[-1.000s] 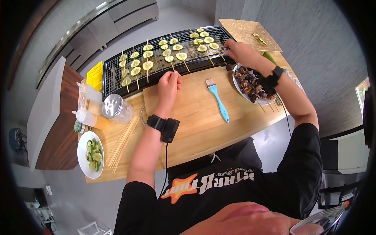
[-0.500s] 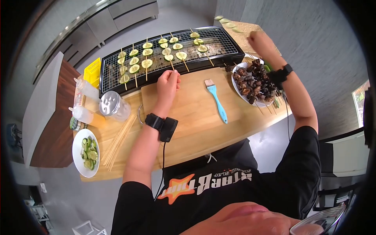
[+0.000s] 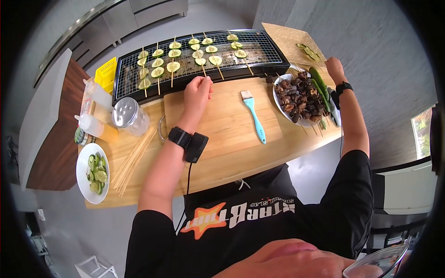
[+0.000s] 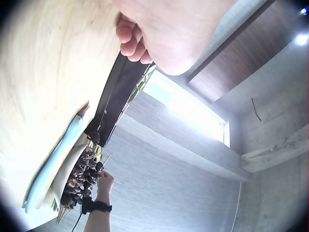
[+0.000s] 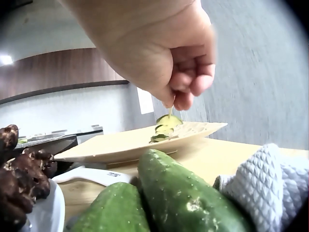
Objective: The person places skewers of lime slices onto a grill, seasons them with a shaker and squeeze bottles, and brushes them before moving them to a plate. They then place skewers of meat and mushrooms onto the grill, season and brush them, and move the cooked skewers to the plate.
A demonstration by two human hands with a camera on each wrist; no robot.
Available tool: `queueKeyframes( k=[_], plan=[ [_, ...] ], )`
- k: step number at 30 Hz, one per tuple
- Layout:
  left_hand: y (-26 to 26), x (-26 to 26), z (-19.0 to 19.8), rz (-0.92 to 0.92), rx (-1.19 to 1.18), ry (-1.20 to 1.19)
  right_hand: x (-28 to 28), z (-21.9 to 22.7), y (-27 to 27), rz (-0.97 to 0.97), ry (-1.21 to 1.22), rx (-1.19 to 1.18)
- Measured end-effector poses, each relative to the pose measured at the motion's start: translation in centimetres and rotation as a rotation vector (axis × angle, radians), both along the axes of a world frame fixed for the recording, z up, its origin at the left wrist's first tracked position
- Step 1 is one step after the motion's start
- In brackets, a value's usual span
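Observation:
My right hand (image 3: pixel 335 70) pinches the end of a skewer of cucumber slices (image 5: pixel 166 127), held low over a tan patterned board (image 3: pixel 285 38) at the far right. My left hand (image 3: pixel 196 95) is over the far edge of the wooden cutting board (image 3: pixel 222 109), fingers curled. The end of a cucumber skewer (image 3: pixel 199 54) meets its fingertips; whether they pinch it I cannot tell. Several more skewers of cucumber slices lie across the black grill (image 3: pixel 262 48). Beside the tan board, whole cucumbers (image 5: pixel 178 193) lie next to a folded grey cloth (image 5: pixel 260 188).
A blue-handled brush (image 3: pixel 254 116) lies on the cutting board. Dark skewers (image 3: pixel 299 97) fill a white plate at right. At left stand a shaker jar (image 3: pixel 132 116), squeeze bottles (image 3: pixel 95 127), bare skewers (image 3: pixel 134 160), a bowl of cucumber slices (image 3: pixel 79 178) and a yellow basket (image 3: pixel 106 76).
My right hand has taken a cucumber skewer from the grill's right end and carried it right to the tan board, beside slices seen there earlier. My left hand stays near the grill edge.

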State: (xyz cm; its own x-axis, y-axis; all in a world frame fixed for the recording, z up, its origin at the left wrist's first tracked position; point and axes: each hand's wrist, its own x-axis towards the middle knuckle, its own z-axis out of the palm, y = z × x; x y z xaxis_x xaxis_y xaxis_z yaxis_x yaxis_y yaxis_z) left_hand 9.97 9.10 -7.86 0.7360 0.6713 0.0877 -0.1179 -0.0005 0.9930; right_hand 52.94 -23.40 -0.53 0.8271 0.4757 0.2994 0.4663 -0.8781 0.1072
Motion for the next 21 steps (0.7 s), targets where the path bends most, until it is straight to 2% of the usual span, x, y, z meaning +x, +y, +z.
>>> queueKeyframes(
  k=[3, 5, 7, 9, 10, 11, 12, 16, 19, 21],
  plan=[
    [-0.1, 0.0, 0.1, -0.006, -0.002, 0.005, -0.5, 0.3, 2.1, 0.071, -0.108, -0.001],
    [0.0, -0.1, 0.1, -0.02, 0.013, 0.014, -4.0, 2.1, 5.6, 0.186, -0.209, -0.045],
    [0.2, 0.1, -0.3, -0.021, 0.011, 0.01, -12.5, 6.1, 10.2, 0.219, 0.203, 0.05],
    [0.2, 0.1, -0.4, -0.022, 0.012, 0.017, -15.4, 4.3, 12.5, 0.657, 0.266, 0.298],
    [0.1, 0.1, -0.4, -0.02, 0.012, 0.025, -16.6, 3.5, 13.8, 0.744, 0.285, 0.259],
    [0.2, 0.0, -0.2, -0.017, 0.015, 0.033, -19.3, 3.2, 14.8, 0.768, 0.184, 0.177],
    [0.2, 0.0, -0.1, -0.01, 0.01, 0.033, -22.5, 4.0, 15.4, 0.825, 0.219, 0.166],
    [0.1, -0.1, 0.1, 0.004, 0.009, 0.042, -25.0, 2.0, 18.2, 0.588, 0.25, -0.194],
    [0.2, 0.0, -0.1, 0.006, 0.008, 0.034, -23.7, 0.3, 18.4, 0.604, 0.235, -0.099],
    [0.2, 0.1, -0.2, 0.005, 0.006, 0.02, -22.6, 0.7, 18.0, 0.577, 0.149, -0.025]
  ],
)
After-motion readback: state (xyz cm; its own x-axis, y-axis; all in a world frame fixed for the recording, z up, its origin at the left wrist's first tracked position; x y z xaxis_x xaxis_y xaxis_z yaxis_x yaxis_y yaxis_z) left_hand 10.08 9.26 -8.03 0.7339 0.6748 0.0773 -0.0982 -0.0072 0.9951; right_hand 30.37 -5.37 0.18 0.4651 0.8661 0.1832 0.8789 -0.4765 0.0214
